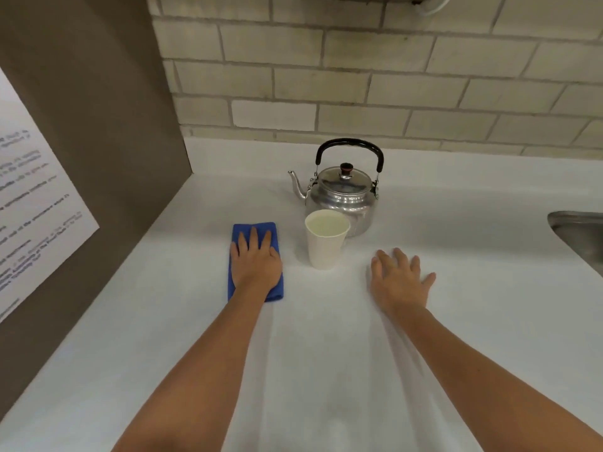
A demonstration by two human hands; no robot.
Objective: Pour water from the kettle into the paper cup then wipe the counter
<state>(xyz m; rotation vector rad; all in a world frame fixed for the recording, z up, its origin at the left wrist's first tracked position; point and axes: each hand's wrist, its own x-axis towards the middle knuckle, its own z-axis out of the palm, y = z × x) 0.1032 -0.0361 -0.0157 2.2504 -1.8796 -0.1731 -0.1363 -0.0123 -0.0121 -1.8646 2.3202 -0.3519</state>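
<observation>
A metal kettle (342,192) with a black handle stands upright on the white counter (326,353), spout pointing left. Just in front of it stands a white paper cup (324,244) with liquid inside. Left of the cup lies a folded blue cloth (256,231). My left hand (256,262) rests flat on the cloth, fingers stretched forward, pressing it to the counter. My right hand (399,282) lies flat on the bare counter to the right of the cup, fingers spread, holding nothing.
A brown side panel (98,141) with a printed paper sheet (32,207) walls off the left. A tiled wall (359,76) runs along the back. The rim of a steel sink (580,236) shows at the right edge.
</observation>
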